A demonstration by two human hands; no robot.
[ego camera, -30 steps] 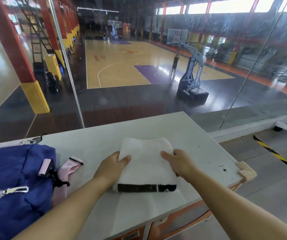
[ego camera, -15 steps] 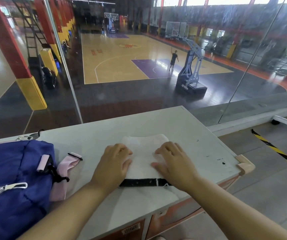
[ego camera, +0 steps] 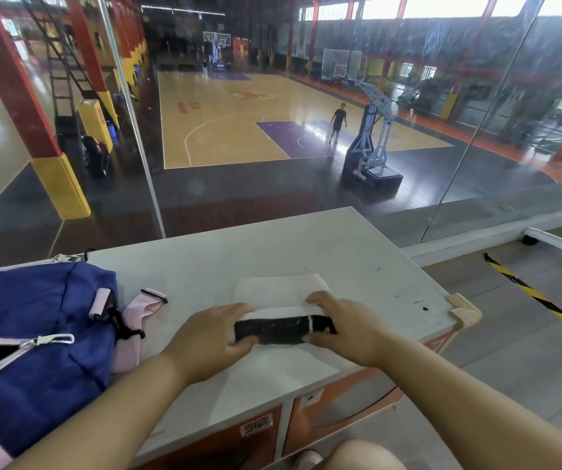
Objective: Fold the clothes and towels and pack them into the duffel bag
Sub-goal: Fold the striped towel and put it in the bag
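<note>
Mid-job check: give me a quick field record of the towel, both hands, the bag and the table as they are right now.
towel: white with a black band, on the table, near edge lifted and folding away from the person
left hand: grips the band's left end
right hand: grips the band's right end
bag: blue with pink trim, left of the towel, zip open, inside too dark to see
table: white top, against a glass wall
packed: towel not yet in the bag

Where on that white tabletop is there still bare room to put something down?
Bare room lies on the table between the white towel and the glass, and right of the towel toward the padded corner. The left is crowded by the blue duffel bag.
</note>
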